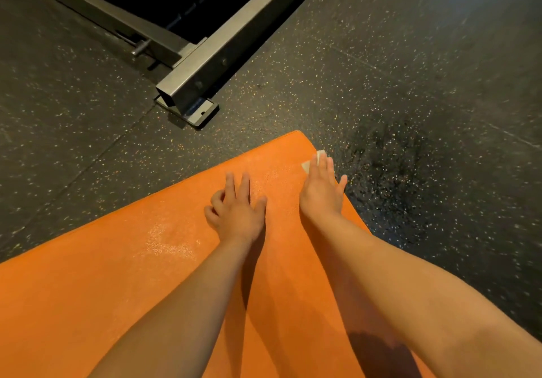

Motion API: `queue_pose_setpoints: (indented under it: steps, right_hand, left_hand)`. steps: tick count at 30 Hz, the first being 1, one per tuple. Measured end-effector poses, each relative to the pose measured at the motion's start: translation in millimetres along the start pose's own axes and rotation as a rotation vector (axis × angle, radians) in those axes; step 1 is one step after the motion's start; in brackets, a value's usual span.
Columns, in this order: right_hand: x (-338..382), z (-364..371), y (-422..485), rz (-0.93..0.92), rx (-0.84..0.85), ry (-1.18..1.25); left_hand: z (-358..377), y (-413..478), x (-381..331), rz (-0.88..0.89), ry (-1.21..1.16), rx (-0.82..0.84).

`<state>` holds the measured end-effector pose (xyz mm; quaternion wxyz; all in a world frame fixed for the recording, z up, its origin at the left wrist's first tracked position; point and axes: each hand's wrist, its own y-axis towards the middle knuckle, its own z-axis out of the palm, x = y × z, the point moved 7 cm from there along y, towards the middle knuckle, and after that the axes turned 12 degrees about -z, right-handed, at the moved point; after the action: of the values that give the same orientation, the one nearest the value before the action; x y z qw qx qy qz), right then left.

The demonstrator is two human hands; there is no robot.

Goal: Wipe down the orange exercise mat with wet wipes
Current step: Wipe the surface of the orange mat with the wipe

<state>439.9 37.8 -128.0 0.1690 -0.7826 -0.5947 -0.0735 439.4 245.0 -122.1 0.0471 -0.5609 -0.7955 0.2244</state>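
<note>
Your right hand [321, 190] is pressing flat on the wipe [310, 163], fingers straight and close together, thumb spread out over the mat's right edge. The wipe is lying under your fingertips near the far right corner of the mat [117, 275], with only a pale corner peeking out ahead of and left of them; how much is lying under your palm is hard to tell. Your left hand [237, 209] is resting on the mat just beside the right one, nearer the middle, holding nothing: two fingers are reaching forward and the outer two are curling in. Wet sheen is showing on the mat left of that hand. The mat is lying on the speckled floor [410, 84], near a steel frame [205, 63].
</note>
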Motion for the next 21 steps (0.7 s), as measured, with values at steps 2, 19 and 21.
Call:
queue_pose_setpoints:
  steps: [2, 19, 21]
  right_hand:
    - [8.4, -0.2, 3.7, -0.007, 0.004, 0.037]
    - [53.9, 3.8, 60.5, -0.16, -0.012, 0.057]
    - [74.1, 12.5, 56.8, -0.362, 0.042, 0.04]
  left_hand:
    - [-3.4, 2.0, -5.6, -0.034, -0.009, 0.008]
    - [1.1, 20.4, -18.8, 0.134, 0.015, 0.06]
    - [1.8, 21.3, -17.5, 0.153, -0.002, 0.048]
